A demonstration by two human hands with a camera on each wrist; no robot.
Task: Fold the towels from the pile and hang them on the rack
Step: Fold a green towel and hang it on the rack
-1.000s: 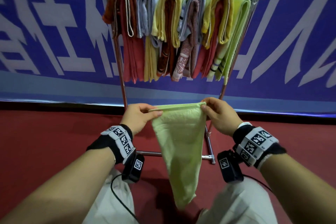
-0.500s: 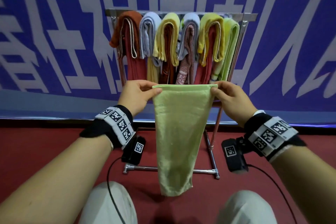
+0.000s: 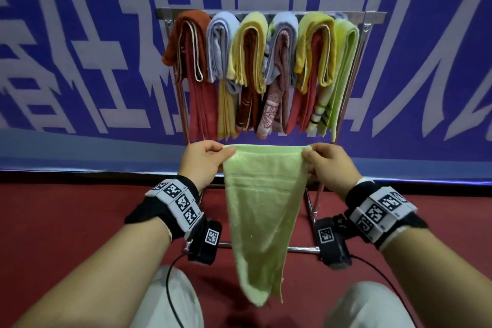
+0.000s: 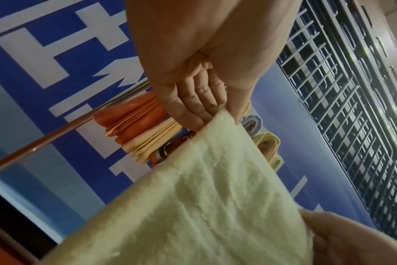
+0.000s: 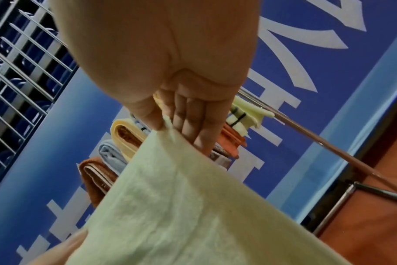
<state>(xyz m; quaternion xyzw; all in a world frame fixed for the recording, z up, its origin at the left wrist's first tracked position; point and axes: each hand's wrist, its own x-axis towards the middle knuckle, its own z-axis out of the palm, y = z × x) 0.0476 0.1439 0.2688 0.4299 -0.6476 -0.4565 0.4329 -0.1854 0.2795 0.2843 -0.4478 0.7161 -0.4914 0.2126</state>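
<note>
Red carpet (image 3: 66,221) filled the lower left of the head view, with a blue banner (image 3: 80,66) bearing white characters above it. Left hand (image 3: 203,161), centre-left, pinched the left top corner of the light green towel (image 3: 262,208), thumb on the near face. In the left wrist view, its fingers (image 4: 200,100) were curled behind the cloth.

The towel hung mid-frame. Its top edge was stretched level between both hands, its body narrowed downward, and its lower end dangled between the person's knees in pale trousers (image 3: 170,301). It was held in front of the metal rack (image 3: 372,15), below the ends of the hung towels and not on the rail.

Upper centre, the rail carried folded towels side by side. They ran left to right: rust towel (image 3: 186,42), grey-blue towel (image 3: 222,42), yellow towel (image 3: 250,50), second grey-blue towel (image 3: 283,37), mustard towel (image 3: 316,45) and lime towel (image 3: 344,61). More cloth ends hung behind them; the count was unclear.

Right hand (image 3: 330,168), centre-right, pinched the right top corner, thumb in front; the right wrist view showed its fingers (image 5: 190,118) behind the cloth. Marker bands (image 3: 378,210) wrapped both wrists.
</note>
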